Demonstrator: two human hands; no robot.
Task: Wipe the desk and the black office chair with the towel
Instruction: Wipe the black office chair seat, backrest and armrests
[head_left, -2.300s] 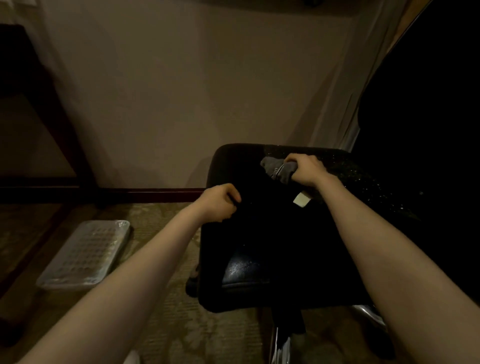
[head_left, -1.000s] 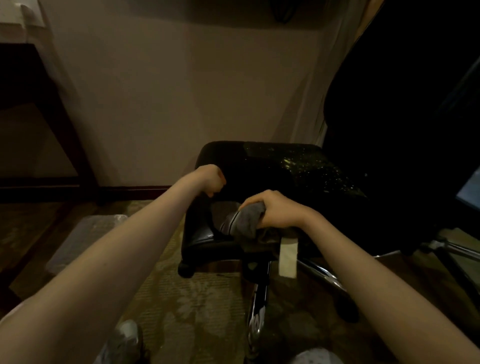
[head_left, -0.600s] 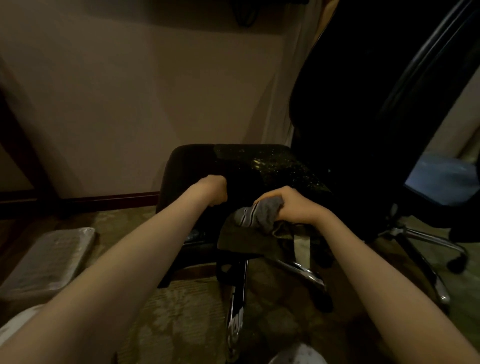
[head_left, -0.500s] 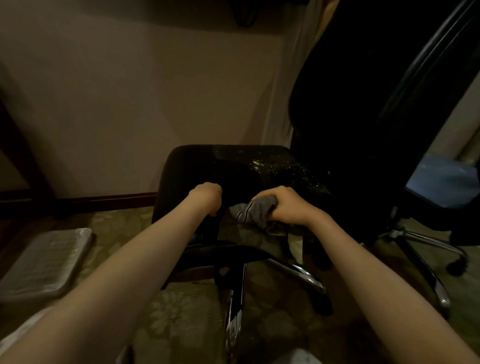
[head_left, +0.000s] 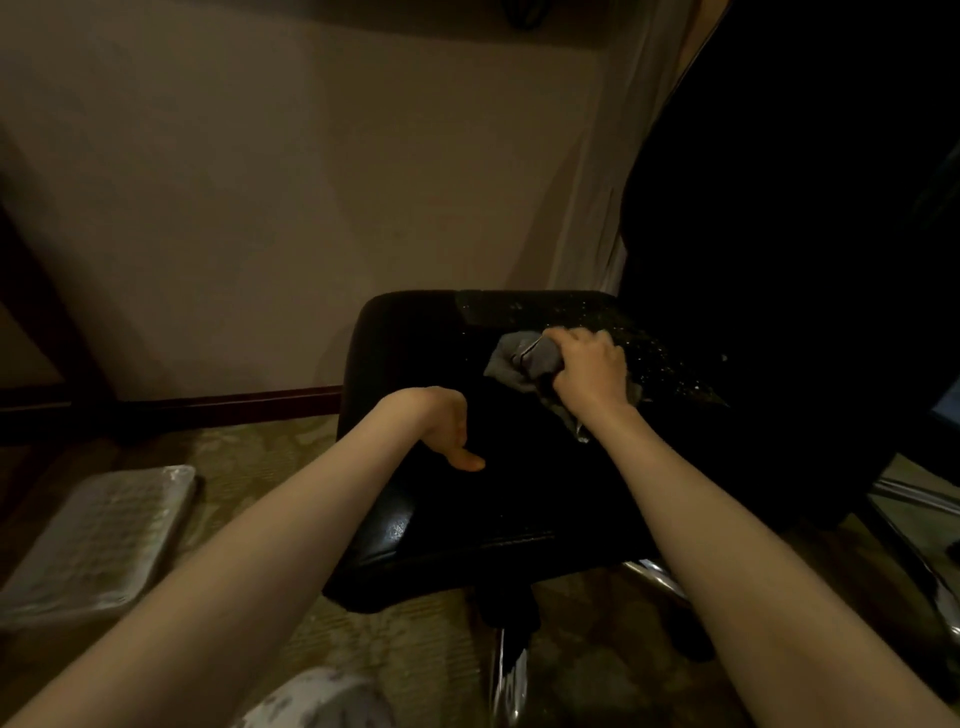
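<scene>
So the soft, floppy grey cloth towel, easiest gripped as a wad, sits bunched in the right hand at 12 o'clock on the black padded leather office chair seat, left hand resting at 9, fingers hidden, can't tell.

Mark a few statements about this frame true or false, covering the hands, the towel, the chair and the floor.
1. The right hand grips the towel on the chair seat. True.
2. The left hand holds a second towel. False: it rests on the seat with no towel in it.
3. The towel is white. False: it is grey.
4. A flat pale tray lies on the carpet to the left of the chair. True.
5. Pale specks dot the far part of the seat, beyond the towel. True.
</scene>
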